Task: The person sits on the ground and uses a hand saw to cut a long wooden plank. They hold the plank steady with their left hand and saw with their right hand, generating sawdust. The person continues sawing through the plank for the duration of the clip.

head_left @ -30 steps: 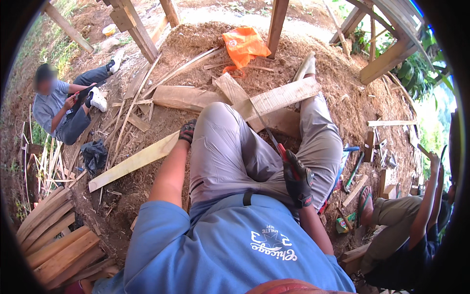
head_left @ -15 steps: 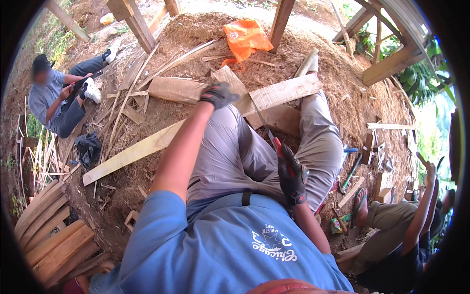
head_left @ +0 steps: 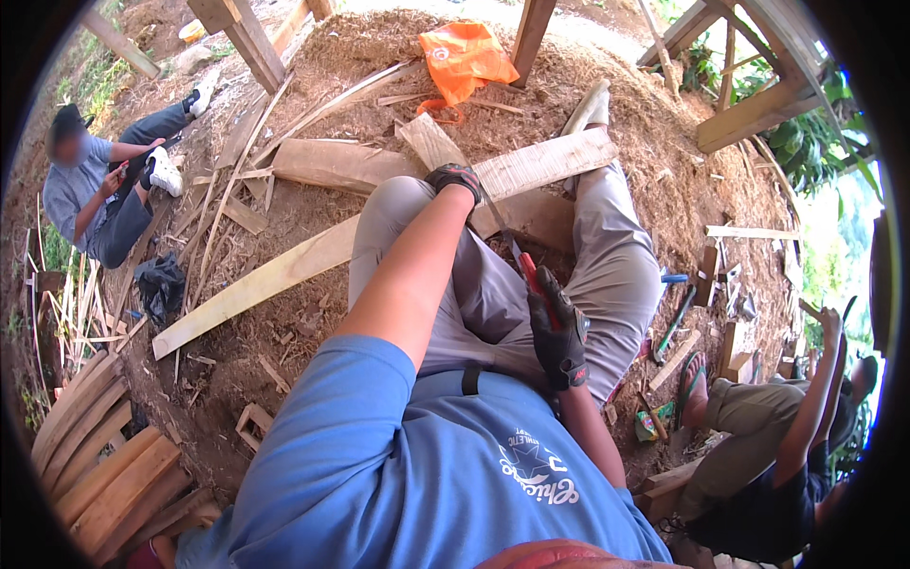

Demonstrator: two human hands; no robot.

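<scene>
My right hand (head_left: 559,337), in a dark glove, is closed around the red handle of a handsaw (head_left: 506,233). Its narrow blade points away from me and meets a pale wooden plank (head_left: 555,163), which slants across in front of my legs. Also gloved, my left hand (head_left: 455,180) is closed over the plank's left part, just left of the blade; my forearm partly hides its fingers. Beneath the plank lies a darker timber block (head_left: 538,220). A short board end (head_left: 429,142) sticks out beyond my left hand.
A long board (head_left: 256,284) and a thick timber (head_left: 332,163) lie to the left. An orange bag (head_left: 464,59) is ahead. A seated person (head_left: 95,185) is at far left, another (head_left: 768,427) at right. Curved timbers (head_left: 90,427) are stacked lower left; tools lie right.
My left hand has shifted right along the plank, closer to the blade, and its fingers have curled in. My right hand stays on the saw handle. The view has moved slightly.
</scene>
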